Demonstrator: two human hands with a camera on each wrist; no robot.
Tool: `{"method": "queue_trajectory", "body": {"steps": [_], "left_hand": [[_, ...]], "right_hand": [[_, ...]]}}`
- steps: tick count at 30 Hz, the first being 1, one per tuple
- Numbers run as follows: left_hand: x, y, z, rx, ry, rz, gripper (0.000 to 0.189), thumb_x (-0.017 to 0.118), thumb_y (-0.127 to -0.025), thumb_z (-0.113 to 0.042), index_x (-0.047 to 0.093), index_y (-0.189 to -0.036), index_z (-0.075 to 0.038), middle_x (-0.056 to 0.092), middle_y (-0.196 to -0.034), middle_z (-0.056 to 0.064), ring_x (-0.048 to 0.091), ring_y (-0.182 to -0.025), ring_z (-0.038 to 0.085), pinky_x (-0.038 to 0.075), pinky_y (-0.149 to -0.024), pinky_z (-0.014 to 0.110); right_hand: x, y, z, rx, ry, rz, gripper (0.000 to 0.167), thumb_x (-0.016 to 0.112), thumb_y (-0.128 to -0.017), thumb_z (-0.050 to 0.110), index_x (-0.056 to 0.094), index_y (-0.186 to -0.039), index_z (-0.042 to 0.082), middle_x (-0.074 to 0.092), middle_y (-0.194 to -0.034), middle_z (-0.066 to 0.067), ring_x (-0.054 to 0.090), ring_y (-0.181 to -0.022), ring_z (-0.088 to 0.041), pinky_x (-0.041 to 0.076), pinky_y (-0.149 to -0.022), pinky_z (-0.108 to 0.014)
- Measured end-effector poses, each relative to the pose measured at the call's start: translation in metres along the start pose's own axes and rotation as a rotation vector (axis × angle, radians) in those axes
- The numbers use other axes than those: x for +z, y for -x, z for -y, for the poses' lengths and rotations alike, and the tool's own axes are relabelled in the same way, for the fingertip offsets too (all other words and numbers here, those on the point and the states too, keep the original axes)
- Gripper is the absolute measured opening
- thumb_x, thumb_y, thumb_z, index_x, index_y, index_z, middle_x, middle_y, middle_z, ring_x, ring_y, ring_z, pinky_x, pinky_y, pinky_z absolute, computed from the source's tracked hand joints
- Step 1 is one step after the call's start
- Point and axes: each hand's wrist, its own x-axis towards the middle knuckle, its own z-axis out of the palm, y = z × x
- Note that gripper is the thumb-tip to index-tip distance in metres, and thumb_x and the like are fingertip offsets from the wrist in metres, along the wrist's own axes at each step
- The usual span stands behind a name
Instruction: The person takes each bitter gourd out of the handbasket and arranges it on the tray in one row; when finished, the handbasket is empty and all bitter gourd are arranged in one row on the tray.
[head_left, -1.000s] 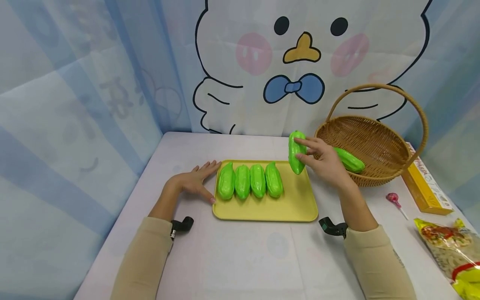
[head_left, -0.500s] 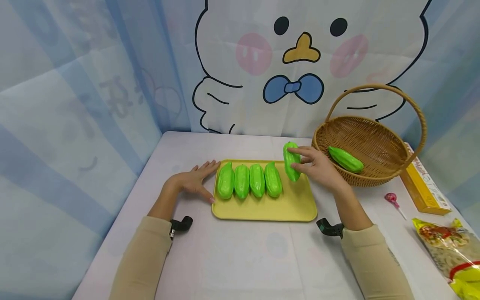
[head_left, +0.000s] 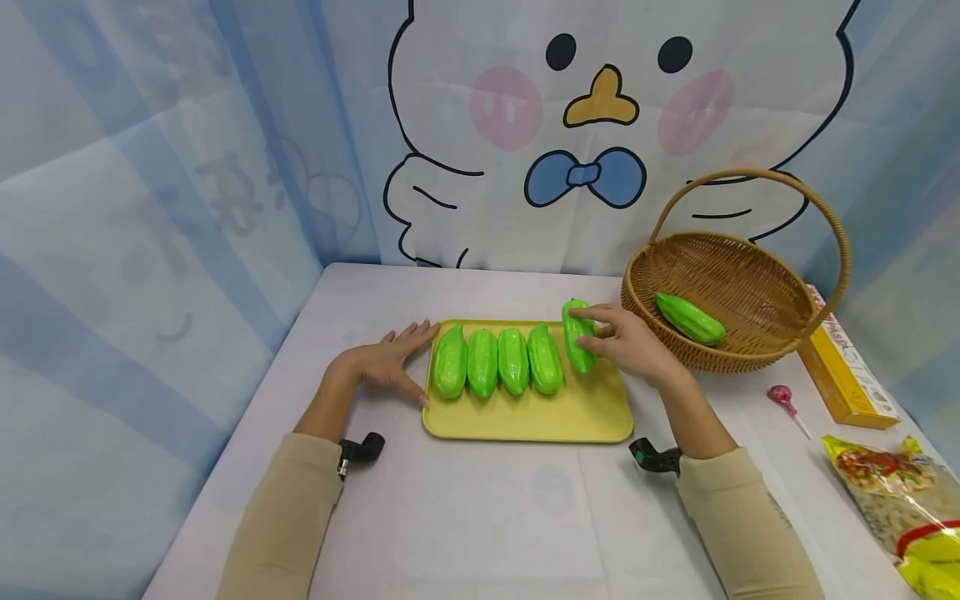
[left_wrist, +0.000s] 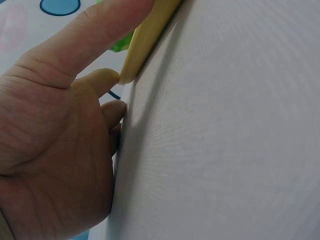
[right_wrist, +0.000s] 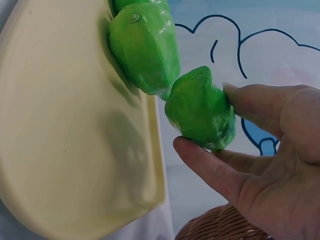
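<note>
In the head view my right hand (head_left: 626,340) pinches a shiny green toy cucumber (head_left: 578,337) between thumb and fingers. It is held over the right part of a yellow tray (head_left: 480,423). The right wrist view shows this cucumber (right_wrist: 200,110) raised off the tray, close to another one (right_wrist: 145,47). Several similar green cucumbers (head_left: 513,361) lie side by side in a row on the tray's left and middle. My left hand (head_left: 382,365) rests on the table with fingers spread, its thumb and a finger touching the tray's left edge (left_wrist: 142,42).
A wicker basket (head_left: 738,279) with a tall handle stands at the right back, holding one green cucumber (head_left: 690,318). Farther right are a yellow box (head_left: 843,375), a pink lollipop (head_left: 782,395) and a food packet (head_left: 896,500). Printed curtains (head_left: 442,192) hang behind the table.
My right hand has moved left and down, bringing its cucumber from beside the basket to low over the tray, near the row. The left hand has stayed in place.
</note>
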Motion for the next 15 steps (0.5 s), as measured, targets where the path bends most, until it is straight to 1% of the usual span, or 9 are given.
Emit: {"method": "queue_trajectory", "body": {"steps": [4, 7, 11, 15], "left_hand": [[-0.0006, 0.0006, -0.0006, 0.001, 0.004, 0.002, 0.14, 0.091, -0.069, -0.059, -0.001, -0.169, -0.028, -0.009, -0.177, 0.002, -0.013, -0.163, 0.025, -0.008, -0.131, 0.055], [-0.0008, 0.0008, -0.0007, -0.001, 0.009, 0.003, 0.14, 0.092, -0.068, -0.058, -0.001, -0.169, -0.028, -0.009, -0.177, 0.002, -0.013, -0.163, 0.025, -0.008, -0.131, 0.055], [-0.0006, 0.0005, -0.0001, 0.002, 0.013, 0.006, 0.14, 0.092, -0.068, -0.059, -0.001, -0.169, -0.028, -0.009, -0.177, 0.002, -0.013, -0.163, 0.025, -0.008, -0.131, 0.054], [-0.0005, -0.0005, 0.0011, 0.006, 0.01, 0.007, 0.14, 0.091, -0.068, -0.06, -0.001, -0.169, -0.028, -0.009, -0.177, 0.002, -0.013, -0.163, 0.025, -0.009, -0.131, 0.054]], "right_hand": [[0.001, -0.0017, -0.0031, -0.001, 0.012, 0.014, 0.052, 0.07, -0.101, 0.022, 0.057, -0.15, 0.013, 0.047, -0.158, -0.02, 0.061, -0.123, -0.045, 0.056, -0.09, -0.045], [0.002, -0.0028, -0.005, 0.002, 0.034, 0.037, 0.051, 0.07, -0.101, 0.023, 0.058, -0.15, 0.013, 0.048, -0.159, -0.02, 0.062, -0.121, -0.044, 0.056, -0.09, -0.045], [0.0031, -0.0032, -0.0065, 0.016, 0.06, 0.067, 0.05, 0.069, -0.101, 0.024, 0.059, -0.149, 0.014, 0.048, -0.158, -0.021, 0.061, -0.123, -0.045, 0.056, -0.091, -0.046], [0.0035, -0.0028, -0.007, 0.025, 0.067, 0.087, 0.05, 0.069, -0.101, 0.022, 0.059, -0.149, 0.013, 0.047, -0.158, -0.021, 0.061, -0.123, -0.044, 0.056, -0.089, -0.044]]}}
